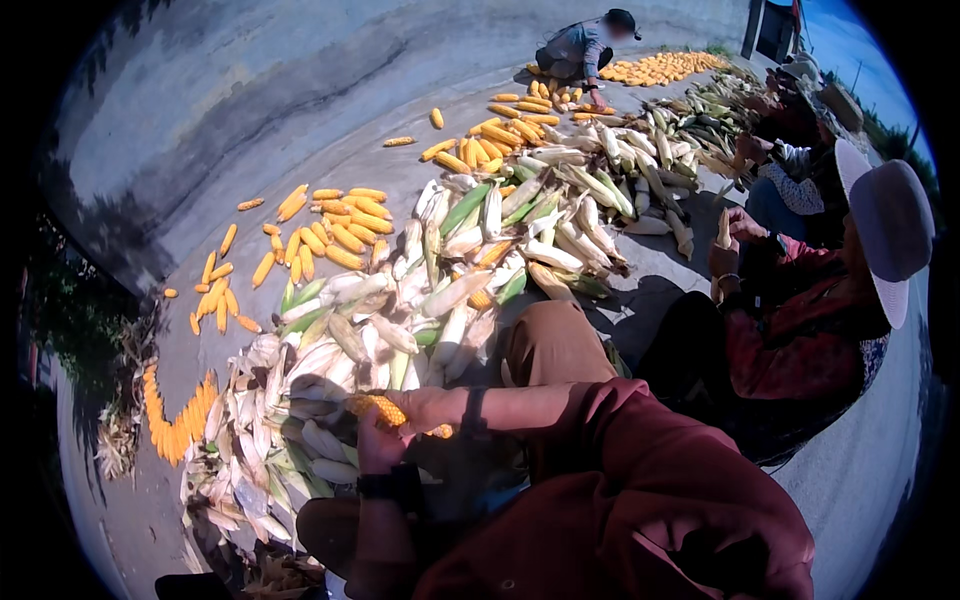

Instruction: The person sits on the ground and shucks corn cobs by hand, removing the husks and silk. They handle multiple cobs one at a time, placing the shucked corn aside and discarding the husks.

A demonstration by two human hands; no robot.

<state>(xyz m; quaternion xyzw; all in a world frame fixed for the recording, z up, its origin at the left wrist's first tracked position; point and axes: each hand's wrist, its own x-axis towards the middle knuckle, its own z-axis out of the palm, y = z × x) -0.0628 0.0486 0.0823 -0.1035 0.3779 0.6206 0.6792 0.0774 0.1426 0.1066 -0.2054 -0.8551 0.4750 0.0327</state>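
Note:
A husked ear of yellow corn (381,409) is held between my two hands, above a heap of corn husks (330,442). My right hand (424,409), with a dark band at the wrist, wraps around it from the far side. Against the ear's near side are the fingers of my left hand (381,444), which has a black band on its wrist. More yellow kernels (441,431) show just beyond my right hand; whether they belong to the same ear I cannot tell. Unhusked ears and pale husks lie around both hands.
Several husked ears (349,225) lie scattered on the concrete, and a curved row of ears (176,427) is at left. A co-worker in a hat (795,322) sits at right, holding an ear. Another person (574,52) crouches by a wall (300,82). My knee (559,345) borders the pile.

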